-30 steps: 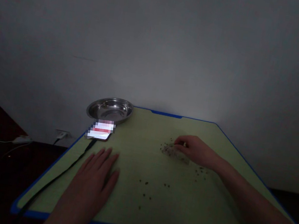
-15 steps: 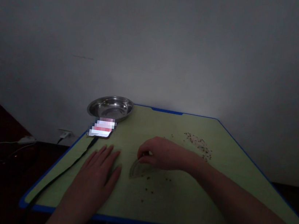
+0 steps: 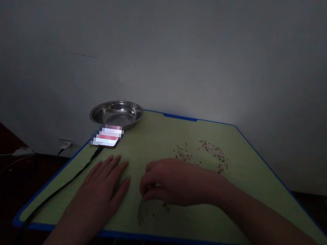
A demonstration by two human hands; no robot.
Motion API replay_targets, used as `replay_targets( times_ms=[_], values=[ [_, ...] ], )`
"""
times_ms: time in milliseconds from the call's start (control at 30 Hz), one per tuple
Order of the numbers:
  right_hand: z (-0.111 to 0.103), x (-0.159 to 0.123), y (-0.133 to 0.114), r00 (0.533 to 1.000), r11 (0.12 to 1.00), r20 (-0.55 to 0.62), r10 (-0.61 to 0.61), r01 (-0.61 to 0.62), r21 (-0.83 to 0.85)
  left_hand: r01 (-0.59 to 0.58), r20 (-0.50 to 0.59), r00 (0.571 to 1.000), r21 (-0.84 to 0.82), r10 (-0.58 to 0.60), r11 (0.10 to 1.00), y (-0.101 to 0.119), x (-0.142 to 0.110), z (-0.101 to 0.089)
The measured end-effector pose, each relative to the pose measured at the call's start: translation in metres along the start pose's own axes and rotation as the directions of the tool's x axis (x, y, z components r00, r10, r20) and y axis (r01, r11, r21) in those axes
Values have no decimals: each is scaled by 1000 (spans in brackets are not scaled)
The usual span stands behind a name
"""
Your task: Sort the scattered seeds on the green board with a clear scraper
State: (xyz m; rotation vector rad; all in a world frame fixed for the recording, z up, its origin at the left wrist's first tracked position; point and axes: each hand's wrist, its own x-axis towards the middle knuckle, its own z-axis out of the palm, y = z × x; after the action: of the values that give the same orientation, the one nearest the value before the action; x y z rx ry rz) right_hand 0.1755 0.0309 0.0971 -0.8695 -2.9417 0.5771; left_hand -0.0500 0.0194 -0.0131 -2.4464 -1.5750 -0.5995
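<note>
My left hand [image 3: 102, 188] lies flat on the green table, fingers stretched out, holding nothing. My right hand [image 3: 166, 181] is closed in a pinch on a clear curved plastic piece [image 3: 141, 212], low over the near middle of the table. Most of that piece is hidden under the hand, and its exact kind does not show. A few small dark grains [image 3: 165, 206] lie close to its curved edge. Beyond the right hand is a loose patch of dark and pale grains [image 3: 183, 154]. Farther right lies a larger patch of pale and dark grains [image 3: 215, 153].
A steel basin [image 3: 116, 114] stands at the table's far left corner. A lit phone [image 3: 108, 136] lies before it, with a black strap or cable [image 3: 64, 189] running down the left side. The green table [image 3: 198, 227] has a blue rim and stands against a grey wall.
My right hand has moved nearer to me with the clear plastic piece, uncovering the grain patch behind it. My left hand stays flat. The view has shifted slightly.
</note>
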Motion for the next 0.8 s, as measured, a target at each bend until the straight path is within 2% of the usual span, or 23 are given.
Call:
replay_targets(
  times_ms=[133,233,367,467,567,667,800],
  values=[
    [6,0,-1,999,999,41,-18,19,-27,10,6,1000,7,-10,1000,1,1,-2],
    [4,-14,7,998,999,56,34,-36,28,16,10,1000,4,-16,1000,3,1,-4],
    [0,-36,26,988,986,-65,140,-133,100,16,6,1000,7,-16,1000,3,2,-5],
    [2,-47,45,947,957,-163,277,-256,138,12,4,1000,4,-12,1000,2,2,-3],
    [9,-50,57,906,917,-170,388,-361,167,17,-3,1000,0,-17,1000,1,2,-3],
    [18,-47,56,901,910,-169,399,-368,191,20,8,1000,3,-20,1000,2,2,-4],
    [31,-45,42,930,919,-117,348,-313,239,27,23,999,21,-28,999,3,3,-5]
  ],
)
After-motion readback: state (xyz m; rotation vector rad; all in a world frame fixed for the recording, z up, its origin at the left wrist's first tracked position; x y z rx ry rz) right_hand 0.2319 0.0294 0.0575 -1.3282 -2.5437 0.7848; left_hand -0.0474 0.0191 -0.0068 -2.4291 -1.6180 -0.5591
